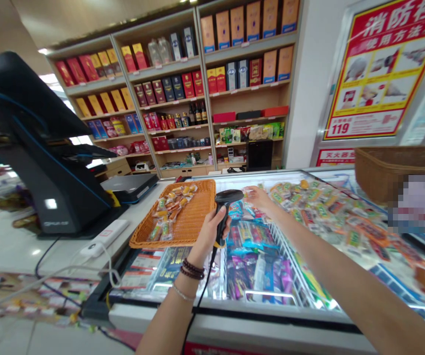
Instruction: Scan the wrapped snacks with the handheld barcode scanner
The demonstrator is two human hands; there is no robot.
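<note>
Centrally, left fingers (220,216) wrapped around black scanner (229,195), near orange basket edge (213,191), right fingers (253,191) over freezer (257,316), hold unclear.

The freezer (271,331) bore a wicker basket (197,217) and loose packets (322,211); on the counter (22,250) stood a black terminal (46,172) and a white box (105,235).

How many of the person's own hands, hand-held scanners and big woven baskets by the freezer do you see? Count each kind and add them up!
Hands: 2 (left hand, right hand)
Scanners: 1 (black scanner)
Woven baskets: 2 (orange basket, brown basket)
Total: 5
</note>
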